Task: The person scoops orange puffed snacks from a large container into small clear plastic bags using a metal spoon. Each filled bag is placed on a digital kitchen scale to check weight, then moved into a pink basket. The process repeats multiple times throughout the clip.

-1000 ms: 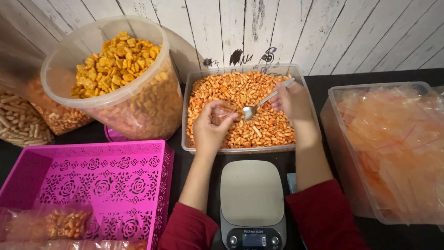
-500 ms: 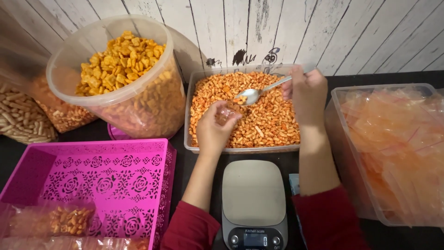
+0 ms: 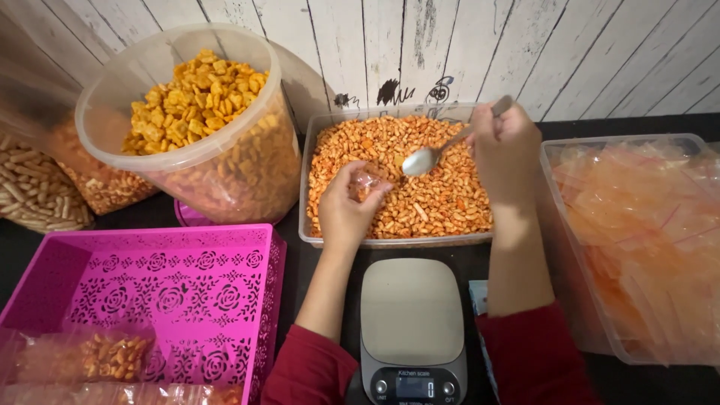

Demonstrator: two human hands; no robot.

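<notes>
My left hand (image 3: 346,210) holds a small clear plastic bag (image 3: 367,180) with some orange snack in it, over the clear tray (image 3: 390,240) of orange-red snack pieces. My right hand (image 3: 506,150) grips a metal spoon (image 3: 431,156) by its handle; the spoon's bowl sits just right of the bag's mouth, above the snacks. A grey digital kitchen scale (image 3: 411,322) stands between my forearms, its platform bare.
A large round tub (image 3: 225,142) of yellow crackers stands at the left. A pink lattice basket (image 3: 150,285) holds filled snack bags (image 3: 90,360). A clear bin (image 3: 637,240) of empty plastic bags is at the right. Bags of other snacks (image 3: 34,195) lie far left.
The spoon rose out of the snacks and shifted right, then came to the bag's mouth. My right hand lifted higher; my left hand kept the bag over the tray.
</notes>
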